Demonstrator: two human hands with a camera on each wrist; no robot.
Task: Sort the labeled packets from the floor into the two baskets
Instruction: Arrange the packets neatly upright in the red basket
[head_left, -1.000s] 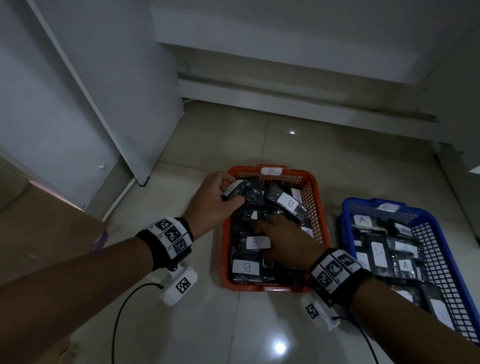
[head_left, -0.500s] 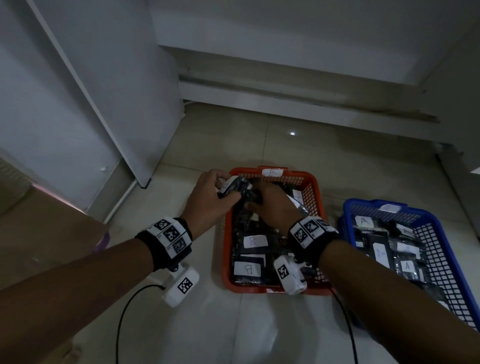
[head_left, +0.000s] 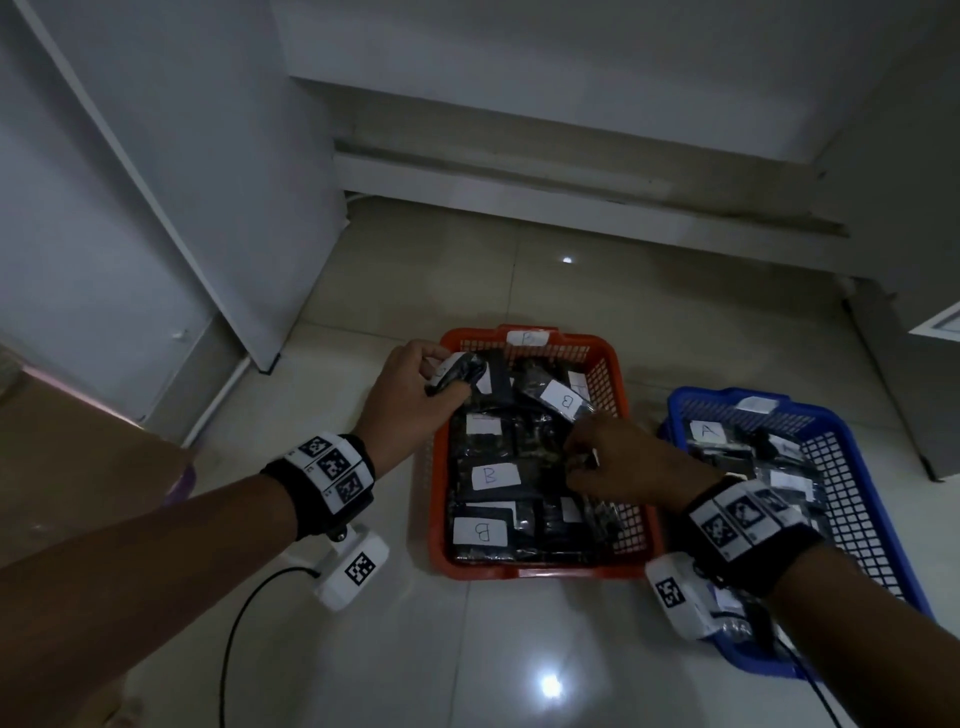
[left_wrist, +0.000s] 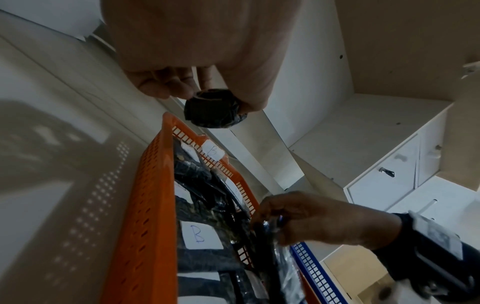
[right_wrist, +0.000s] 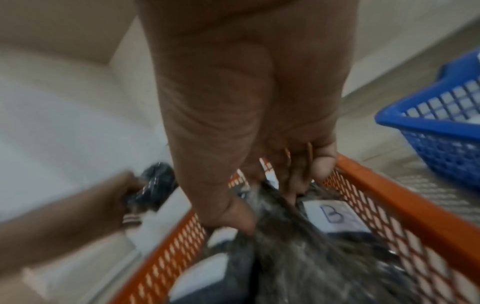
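While the left hand (head_left: 410, 400) grips a rolled black packet (head_left: 460, 373) over the far left corner of the orange basket (head_left: 540, 570), the right hand (head_left: 618, 460) pinches the crinkled film of another dark packet (left_wrist: 267, 228) near the basket's right wall. Both packets look light and soft, their clear wrapping likely slippery, so a hold across the folded bulk or a gathered edge seems surest. Black packets fill the orange basket, their white labels reading B, among them one large B label (head_left: 491, 475) near the middle; a tag on the far rim is too faint to read. Just beside it on the tiled floor (head_left: 467, 649), the blue basket (head_left: 857, 467) holds similar packets marked A (head_left: 707, 430). No loose packets show on the floor, suggesting sorting is nearly finished.
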